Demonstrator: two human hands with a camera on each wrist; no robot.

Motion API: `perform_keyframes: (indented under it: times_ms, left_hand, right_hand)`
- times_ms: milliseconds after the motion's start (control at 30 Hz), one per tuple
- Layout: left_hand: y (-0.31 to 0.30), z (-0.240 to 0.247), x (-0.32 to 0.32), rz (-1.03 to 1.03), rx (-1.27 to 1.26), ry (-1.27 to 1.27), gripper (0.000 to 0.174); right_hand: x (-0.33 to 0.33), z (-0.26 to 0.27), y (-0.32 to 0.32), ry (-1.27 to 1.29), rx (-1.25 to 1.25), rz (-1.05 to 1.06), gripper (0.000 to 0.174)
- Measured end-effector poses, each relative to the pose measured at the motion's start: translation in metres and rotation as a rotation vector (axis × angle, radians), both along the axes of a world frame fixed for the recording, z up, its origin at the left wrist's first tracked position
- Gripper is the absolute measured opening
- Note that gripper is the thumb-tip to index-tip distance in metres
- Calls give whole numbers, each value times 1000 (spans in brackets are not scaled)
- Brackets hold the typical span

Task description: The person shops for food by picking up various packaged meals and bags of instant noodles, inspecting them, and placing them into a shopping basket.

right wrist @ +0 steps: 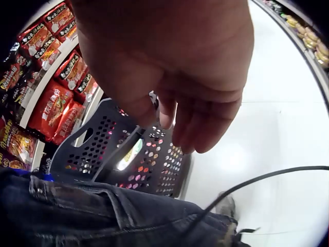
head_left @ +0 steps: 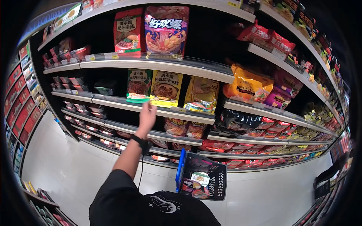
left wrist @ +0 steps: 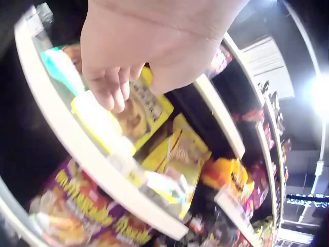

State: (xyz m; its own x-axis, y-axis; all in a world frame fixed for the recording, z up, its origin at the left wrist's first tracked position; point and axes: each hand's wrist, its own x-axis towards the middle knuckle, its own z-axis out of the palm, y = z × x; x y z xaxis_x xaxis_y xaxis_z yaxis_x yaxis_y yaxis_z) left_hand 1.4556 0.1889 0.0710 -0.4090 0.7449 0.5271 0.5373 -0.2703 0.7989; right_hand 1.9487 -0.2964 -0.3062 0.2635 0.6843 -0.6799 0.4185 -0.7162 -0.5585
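Observation:
My left hand reaches to the shelf edge, at the bottoms of a green-and-brown rice noodle bag and a yellow rice noodle bag. Seen from the left wrist, the fingers are slightly bent and overlap the yellow bag, with nothing held. Another yellow bag stands to the right. In the right wrist view my right hand curls over the dark shopping basket, a black handle bar running up to thumb and fingers. The head view does not show this hand.
Packs lie in the basket, beside its blue handle. Red and purple bags stand one shelf up. Orange bags fill the right shelf. A cable crosses before the legs. Pale floor stretches below the shelves.

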Motion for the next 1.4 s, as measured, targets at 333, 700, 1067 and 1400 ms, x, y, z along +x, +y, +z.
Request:
perform_keyframes:
  times_ms: [333,700,1067,1400]
  left_hand:
    - [58,89,-37,124,471,150,32]
    - [128,-18,-32,178,-69,109,79]
    - [153,-46,-39,280,14,193,63]
    - [142,-16,-35,-223,14,48,29]
  right_hand:
    - [-19,22,-11,-57,48,-22,38]
    - [-28,18,-26,-106,115,-87,40]
    - [-38,33,-60,-53,-26,-63,38]
    - [-51,71,-12,241,0,-742,11]
